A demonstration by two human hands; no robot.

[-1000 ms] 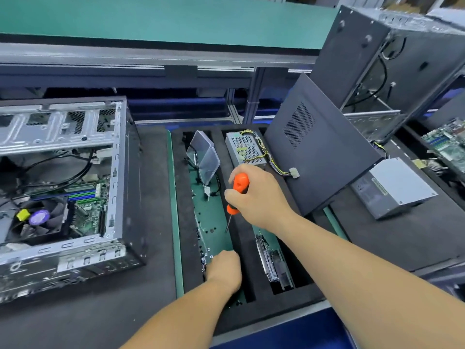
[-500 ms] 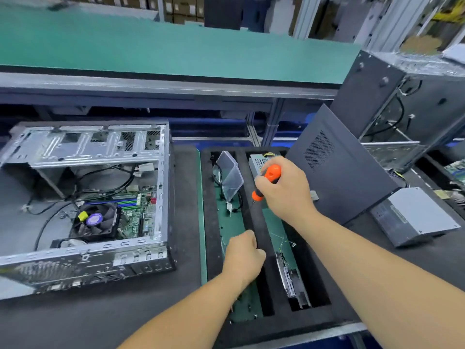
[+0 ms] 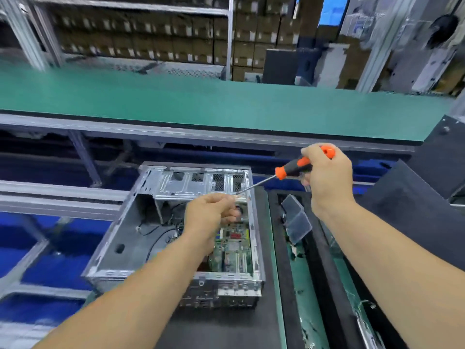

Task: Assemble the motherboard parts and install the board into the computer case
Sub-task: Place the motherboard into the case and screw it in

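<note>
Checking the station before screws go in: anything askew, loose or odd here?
Nothing damaged or spilled. One thing sits tilted: the clear plastic box leans propped in the black foam tray rather than lying flat. The open computer case has loose black cables on its floor beside the motherboard.

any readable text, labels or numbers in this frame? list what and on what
None can be read; the frame is motion-blurred.
Cardboard boxes on the back shelves: pale labels, blurred.
Motherboard in the computer case: any printing too small and smeared.
Blue and white sign at upper right: blurred.
Orange-handled screwdriver in the right hand: no marking visible.
</note>
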